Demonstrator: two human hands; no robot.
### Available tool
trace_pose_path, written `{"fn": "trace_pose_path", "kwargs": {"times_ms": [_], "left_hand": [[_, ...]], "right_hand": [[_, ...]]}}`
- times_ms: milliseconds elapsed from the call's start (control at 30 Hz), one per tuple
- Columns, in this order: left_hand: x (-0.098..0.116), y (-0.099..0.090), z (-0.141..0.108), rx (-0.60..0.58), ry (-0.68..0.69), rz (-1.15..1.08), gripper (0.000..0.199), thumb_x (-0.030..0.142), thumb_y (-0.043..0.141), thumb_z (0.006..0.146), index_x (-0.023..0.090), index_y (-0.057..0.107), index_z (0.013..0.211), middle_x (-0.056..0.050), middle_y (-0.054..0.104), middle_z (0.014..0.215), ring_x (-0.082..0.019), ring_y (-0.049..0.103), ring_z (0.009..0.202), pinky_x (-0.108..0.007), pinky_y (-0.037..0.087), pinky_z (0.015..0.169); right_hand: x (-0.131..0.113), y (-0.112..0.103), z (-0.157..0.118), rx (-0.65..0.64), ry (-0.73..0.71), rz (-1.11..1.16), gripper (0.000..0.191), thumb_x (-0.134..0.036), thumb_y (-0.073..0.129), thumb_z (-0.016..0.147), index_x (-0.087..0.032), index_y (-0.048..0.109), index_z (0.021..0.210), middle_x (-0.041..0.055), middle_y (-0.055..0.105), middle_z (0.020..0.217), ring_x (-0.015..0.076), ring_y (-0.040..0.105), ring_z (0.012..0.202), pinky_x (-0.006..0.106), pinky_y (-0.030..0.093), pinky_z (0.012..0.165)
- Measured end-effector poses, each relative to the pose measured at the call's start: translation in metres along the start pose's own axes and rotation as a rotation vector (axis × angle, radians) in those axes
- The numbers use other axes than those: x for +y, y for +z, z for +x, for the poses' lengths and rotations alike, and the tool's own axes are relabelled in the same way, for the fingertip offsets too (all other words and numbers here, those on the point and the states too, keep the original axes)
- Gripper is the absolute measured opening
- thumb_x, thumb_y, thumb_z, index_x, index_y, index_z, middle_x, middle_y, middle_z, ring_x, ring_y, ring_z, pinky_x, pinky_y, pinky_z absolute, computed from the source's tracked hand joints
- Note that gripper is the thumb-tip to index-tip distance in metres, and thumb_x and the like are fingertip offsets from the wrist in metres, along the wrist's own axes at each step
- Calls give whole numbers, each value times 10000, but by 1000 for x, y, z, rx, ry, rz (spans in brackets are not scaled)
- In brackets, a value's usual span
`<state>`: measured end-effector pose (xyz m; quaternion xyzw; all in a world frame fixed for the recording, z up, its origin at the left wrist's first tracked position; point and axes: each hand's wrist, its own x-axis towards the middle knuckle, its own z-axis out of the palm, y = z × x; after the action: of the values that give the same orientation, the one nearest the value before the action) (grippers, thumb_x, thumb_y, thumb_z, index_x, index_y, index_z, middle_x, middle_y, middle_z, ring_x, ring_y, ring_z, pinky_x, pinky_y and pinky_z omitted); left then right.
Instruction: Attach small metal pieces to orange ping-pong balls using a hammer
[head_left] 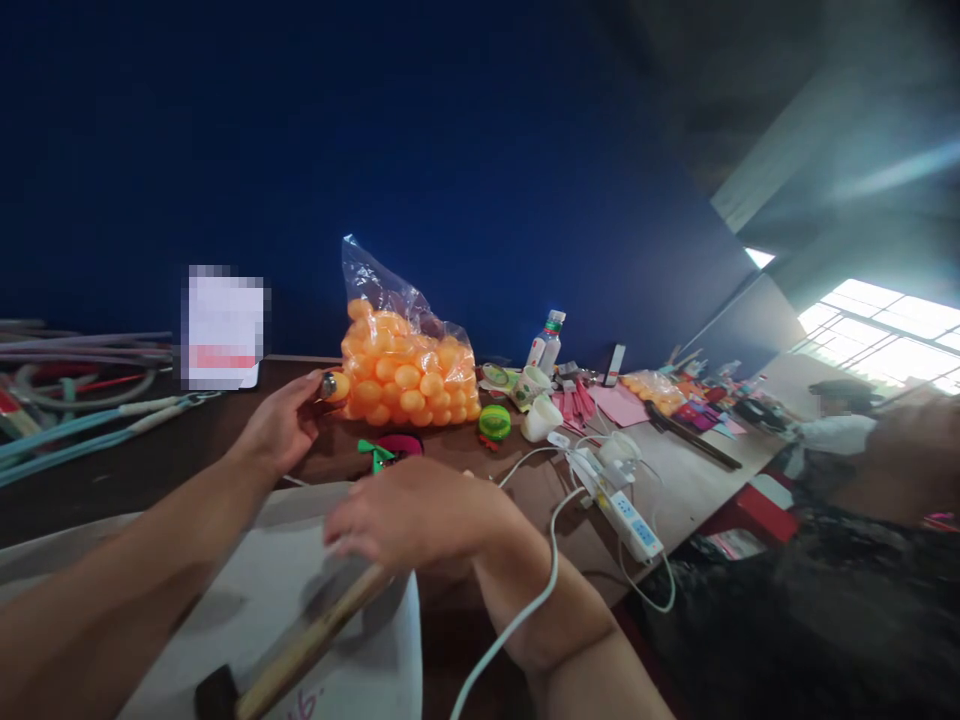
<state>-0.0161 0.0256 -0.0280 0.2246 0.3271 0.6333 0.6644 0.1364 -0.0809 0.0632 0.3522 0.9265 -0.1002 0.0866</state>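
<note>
Head view showed the left hand (289,415) pinching an orange ball (340,387) at nine o'clock, likely light, slippery, best held mid-curve, while the right hand (420,512), near the wooden handle (319,640) toward seven, had an unclear grip.

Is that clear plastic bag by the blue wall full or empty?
Partly full: orange balls pack the lower part of the bag, while its peaked top holds none.

small orange ball (340,387) beside bulging clear bag (409,368), wooden-handled hammer (309,643) aslant
</note>
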Motion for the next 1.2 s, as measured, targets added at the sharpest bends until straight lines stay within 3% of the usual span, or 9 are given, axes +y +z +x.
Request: {"fn": "trace_pose_path", "kwargs": {"times_ms": [33,167,333,533,1200], "left_hand": [[-1,-1,1,-7,1,3,173,133,543,842,89,683,932,-50,700,739,-132,639,599,-227,541,521],[-2,-5,2,-26,1,29,189,147,536,853,88,681,959,-55,707,773,-140,654,627,-241,554,547],[-3,-6,1,-63,0,32,187,160,512,881,94,669,961,-52,709,776,-139,664,644,-246,563,571],[-3,-6,3,-16,-11,11,126,147,559,847,92,651,913,-46,703,736,-128,646,585,-216,525,506],[-6,-5,-1,-63,-16,51,111,183,653,779,119,664,870,-43,682,717,-124,625,539,-223,523,487]], "right_hand": [[11,-3,-3,34,1,-2,171,-349,543,877,-298,704,907,-31,729,905,140,646,777,234,420,594],[45,-11,-5,165,245,-103,219,-270,499,887,-246,708,950,22,725,950,179,643,857,264,407,642],[56,1,11,75,364,-147,213,-208,518,827,-213,724,880,75,727,899,235,658,854,302,452,674],[56,12,25,39,372,-147,237,-189,512,820,-153,723,920,135,723,913,281,672,888,347,499,697],[57,9,30,-65,384,-214,230,-212,579,739,-235,737,904,84,742,887,275,691,881,304,475,643]]}}
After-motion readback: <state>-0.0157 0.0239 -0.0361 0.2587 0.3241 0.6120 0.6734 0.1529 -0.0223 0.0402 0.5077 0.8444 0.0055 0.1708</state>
